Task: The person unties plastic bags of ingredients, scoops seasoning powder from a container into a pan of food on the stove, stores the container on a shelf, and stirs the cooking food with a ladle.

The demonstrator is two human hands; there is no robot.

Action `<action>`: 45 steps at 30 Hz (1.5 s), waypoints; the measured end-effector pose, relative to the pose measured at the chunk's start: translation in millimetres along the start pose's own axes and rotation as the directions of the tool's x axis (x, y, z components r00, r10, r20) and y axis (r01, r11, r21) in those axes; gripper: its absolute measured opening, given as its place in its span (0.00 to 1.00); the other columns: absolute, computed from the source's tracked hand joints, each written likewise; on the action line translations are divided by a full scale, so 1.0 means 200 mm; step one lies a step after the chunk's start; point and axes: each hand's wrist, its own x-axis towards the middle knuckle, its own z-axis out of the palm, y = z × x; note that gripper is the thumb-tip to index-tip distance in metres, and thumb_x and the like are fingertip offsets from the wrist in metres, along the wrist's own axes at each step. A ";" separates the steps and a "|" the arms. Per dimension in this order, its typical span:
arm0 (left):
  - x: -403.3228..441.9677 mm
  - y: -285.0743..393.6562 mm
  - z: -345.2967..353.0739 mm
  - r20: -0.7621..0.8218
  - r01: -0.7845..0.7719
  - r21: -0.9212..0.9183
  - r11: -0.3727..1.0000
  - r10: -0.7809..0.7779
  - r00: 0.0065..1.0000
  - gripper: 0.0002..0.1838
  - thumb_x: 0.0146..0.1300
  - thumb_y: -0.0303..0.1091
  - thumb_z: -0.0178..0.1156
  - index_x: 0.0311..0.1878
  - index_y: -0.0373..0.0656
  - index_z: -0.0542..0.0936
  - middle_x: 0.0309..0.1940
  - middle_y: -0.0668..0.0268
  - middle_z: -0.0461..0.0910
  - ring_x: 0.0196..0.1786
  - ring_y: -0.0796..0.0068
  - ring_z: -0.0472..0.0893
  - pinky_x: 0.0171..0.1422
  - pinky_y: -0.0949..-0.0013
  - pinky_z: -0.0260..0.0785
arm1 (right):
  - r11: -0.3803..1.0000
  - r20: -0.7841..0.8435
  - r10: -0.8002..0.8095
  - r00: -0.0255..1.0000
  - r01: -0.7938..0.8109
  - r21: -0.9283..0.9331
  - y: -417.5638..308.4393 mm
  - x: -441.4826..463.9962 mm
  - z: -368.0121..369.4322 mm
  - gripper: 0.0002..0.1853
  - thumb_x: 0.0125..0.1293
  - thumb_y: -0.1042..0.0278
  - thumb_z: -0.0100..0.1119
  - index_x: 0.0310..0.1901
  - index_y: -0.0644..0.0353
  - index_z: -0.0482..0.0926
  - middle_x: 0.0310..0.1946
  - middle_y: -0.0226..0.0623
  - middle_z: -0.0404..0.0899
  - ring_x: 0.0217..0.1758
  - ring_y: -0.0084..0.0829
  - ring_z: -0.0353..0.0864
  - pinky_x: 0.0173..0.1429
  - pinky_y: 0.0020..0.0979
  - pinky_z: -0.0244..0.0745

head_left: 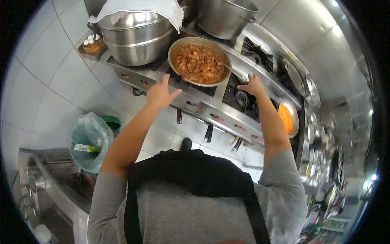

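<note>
A wide pan [173, 46] of brown, saucy chunks sits on the stove [189, 95], with a spoon [235, 72] resting in it, its handle pointing to the right. My left hand [160, 94] is spread over the stove's front edge, below and left of the pan, holding nothing. To the right of the pan, my right hand [252, 85] has its fingers apart close to the end of the spoon's handle; no grip on it shows.
Stacked steel pots [140, 49] under a white cloth [140, 9] stand left of the pan. A tall pot [225, 20] is behind it. An orange-filled pan [295, 118] sits at the right. Eggs [90, 40] and a lined bin [87, 140] are at the left.
</note>
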 end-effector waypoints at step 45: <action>0.41 -0.01 0.31 0.177 0.270 0.036 0.962 -0.272 0.946 0.27 0.61 0.58 0.52 0.45 0.40 0.61 0.26 0.52 0.79 0.32 0.47 0.80 0.35 0.50 0.71 | 0.845 0.010 -0.427 0.904 0.402 -0.353 -0.09 0.60 -0.36 0.12 0.64 0.63 0.44 0.47 0.45 0.75 0.31 0.41 0.82 0.36 0.42 0.83 0.37 0.43 0.76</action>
